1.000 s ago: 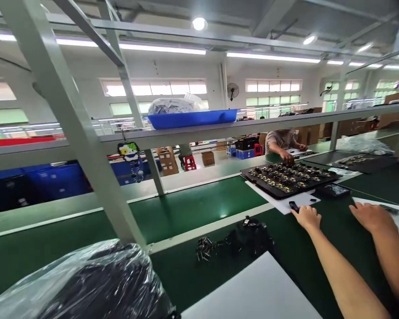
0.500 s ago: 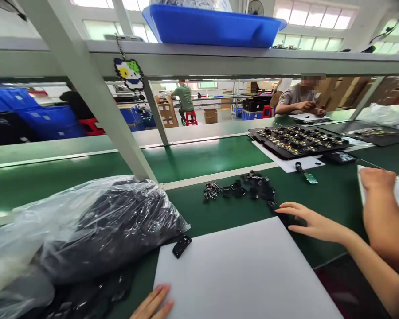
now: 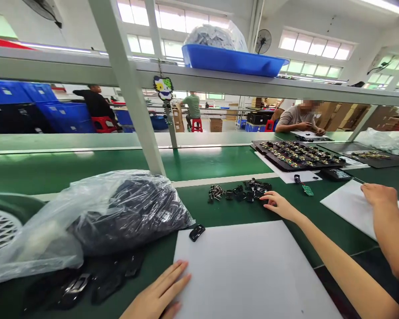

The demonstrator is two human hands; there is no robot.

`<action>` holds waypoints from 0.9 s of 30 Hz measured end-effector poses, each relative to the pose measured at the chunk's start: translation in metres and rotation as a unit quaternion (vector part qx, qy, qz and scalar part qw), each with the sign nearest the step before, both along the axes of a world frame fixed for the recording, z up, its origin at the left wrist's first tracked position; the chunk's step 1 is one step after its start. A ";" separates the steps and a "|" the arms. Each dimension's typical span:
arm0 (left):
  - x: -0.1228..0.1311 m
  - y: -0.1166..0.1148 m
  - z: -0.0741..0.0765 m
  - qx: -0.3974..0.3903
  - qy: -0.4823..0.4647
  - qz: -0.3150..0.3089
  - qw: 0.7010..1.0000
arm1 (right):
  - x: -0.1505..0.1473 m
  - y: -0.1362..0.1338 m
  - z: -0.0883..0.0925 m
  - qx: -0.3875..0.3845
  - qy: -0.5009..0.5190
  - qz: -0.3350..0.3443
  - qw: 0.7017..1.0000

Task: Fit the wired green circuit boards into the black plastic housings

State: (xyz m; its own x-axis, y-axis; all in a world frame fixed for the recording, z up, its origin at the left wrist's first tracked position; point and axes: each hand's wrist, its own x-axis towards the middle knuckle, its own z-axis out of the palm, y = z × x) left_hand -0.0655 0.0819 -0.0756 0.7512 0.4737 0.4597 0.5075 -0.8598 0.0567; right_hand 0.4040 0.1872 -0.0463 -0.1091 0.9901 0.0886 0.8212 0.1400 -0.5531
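Observation:
My left hand [image 3: 159, 292] lies with fingers spread on the left edge of a white sheet [image 3: 239, 266]. A glossy black part [image 3: 197, 232] rests on the sheet's top left corner. My right hand [image 3: 281, 206] reaches past the sheet's far edge, its fingertips at a pile of small black parts [image 3: 259, 186]; its fingers are apart and nothing shows between them. Left of that pile sits a heap of small metal pins or screws [image 3: 216, 192]. A clear plastic bag of black parts [image 3: 133, 217] lies at the left, with loose black parts [image 3: 75, 288] in front of it.
A black tray of small assemblies [image 3: 299, 155] and a green circuit board [image 3: 307, 190] are at the back right. A co-worker's arm [image 3: 385, 217] rests on another white sheet [image 3: 346, 204] at the right. A slanted metal post [image 3: 129, 88] rises behind the bag.
The view has tilted up and shifted left. My right hand has moved left to the pile of black parts. My left hand lies further onto the sheet's edge.

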 end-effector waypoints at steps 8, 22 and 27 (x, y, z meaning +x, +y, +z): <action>0.042 0.009 0.021 -0.014 0.074 0.021 0.997 | -0.021 0.000 0.031 0.013 -0.038 0.012 0.999; 0.062 0.051 0.016 0.055 0.128 0.012 0.990 | -0.045 -0.134 0.043 -0.188 -0.117 0.057 0.973; 0.042 0.057 0.012 0.094 0.102 -0.007 0.990 | -0.064 -0.142 0.037 -0.174 -0.133 0.029 0.975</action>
